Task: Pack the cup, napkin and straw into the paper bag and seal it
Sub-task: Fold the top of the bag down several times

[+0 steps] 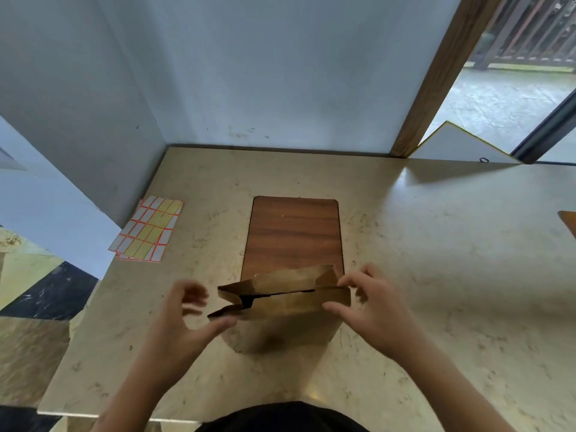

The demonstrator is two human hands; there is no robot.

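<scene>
A brown paper bag (290, 310) stands upright on the marble counter, its top edges pressed nearly flat with a dark gap left of centre. My right hand (371, 304) pinches the bag's top right corner between thumb and fingers. My left hand (184, 319) is blurred at the bag's top left corner, fingers spread, thumb touching the near flap. Cup, napkin and straw are not visible; the bag's inside is hidden.
A wooden board (294, 232) lies on the counter (436, 275) just behind the bag. A sheet of red-edged stickers (146, 230) lies at the left near the counter's edge. Walls close the back and left; a doorway opens at the right.
</scene>
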